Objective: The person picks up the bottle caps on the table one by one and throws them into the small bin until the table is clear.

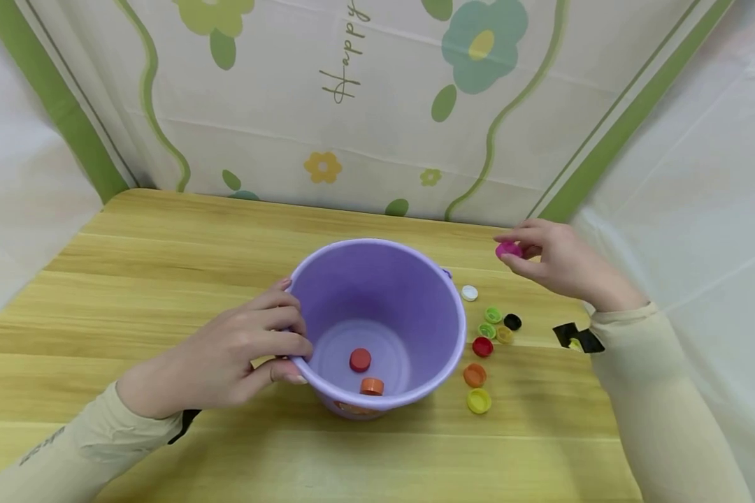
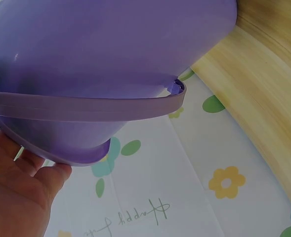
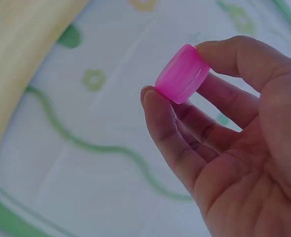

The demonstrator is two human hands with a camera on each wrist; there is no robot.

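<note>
A purple bucket (image 1: 377, 279) stands on the table, with a red bottle cap (image 1: 360, 360) and an orange bottle cap (image 1: 372, 386) on its floor. My left hand (image 1: 233, 353) grips the bucket's left rim, fingers over the edge; the left wrist view shows the bucket's handle (image 2: 86, 107) hanging along its outer wall. To the right of the bucket, above the table, my right hand (image 1: 560, 262) pinches a pink bottle cap (image 3: 183, 74) between thumb and fingertips.
Several loose caps lie right of the bucket, among them a white cap (image 1: 469, 293), a black cap (image 1: 512, 321), a dark red cap (image 1: 482, 346) and a yellow cap (image 1: 479, 401). Black tape (image 1: 566, 334) marks the wooden table (image 1: 163, 279). A flowered cloth (image 1: 277, 119) hangs behind.
</note>
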